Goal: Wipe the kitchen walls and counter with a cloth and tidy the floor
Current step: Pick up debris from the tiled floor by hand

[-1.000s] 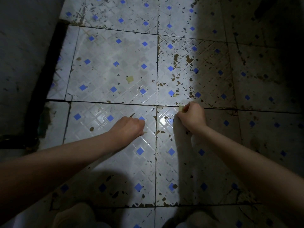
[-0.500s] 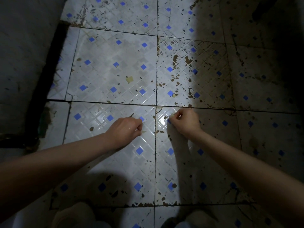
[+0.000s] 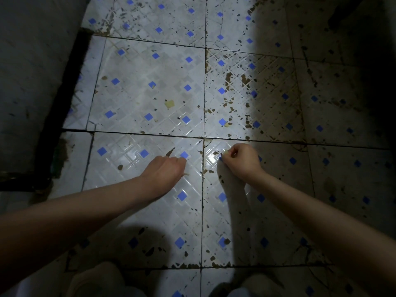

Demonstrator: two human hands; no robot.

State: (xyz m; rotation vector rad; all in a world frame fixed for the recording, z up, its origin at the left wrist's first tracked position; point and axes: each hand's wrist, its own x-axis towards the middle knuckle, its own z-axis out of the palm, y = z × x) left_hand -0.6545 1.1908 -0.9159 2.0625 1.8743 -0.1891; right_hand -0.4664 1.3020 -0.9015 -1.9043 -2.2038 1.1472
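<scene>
I am seeing right hand (image 3: 241,160) pinching a pale scrap (image 3: 225,151) just right of the tile joint (image 3: 202,189), left hand (image 3: 166,171) curled, contents unclear, equally near.

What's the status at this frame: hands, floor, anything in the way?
Left hand curled, contents unclear. Right hand pinching a small pale scrap. Stained white tiled floor with blue diamonds: yellowish scrap lying ahead. Nothing blocking.

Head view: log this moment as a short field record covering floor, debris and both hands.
surface: tiled floor, white with blue diamonds, brown stains
loose debris: yellowish scrap on the tile beyond the hands
left hand: low at the floor, fingers curled, thin pale sliver at the fingers
right hand: low at the floor, fingers pinching a small pale bit
cloth: not in view
</scene>
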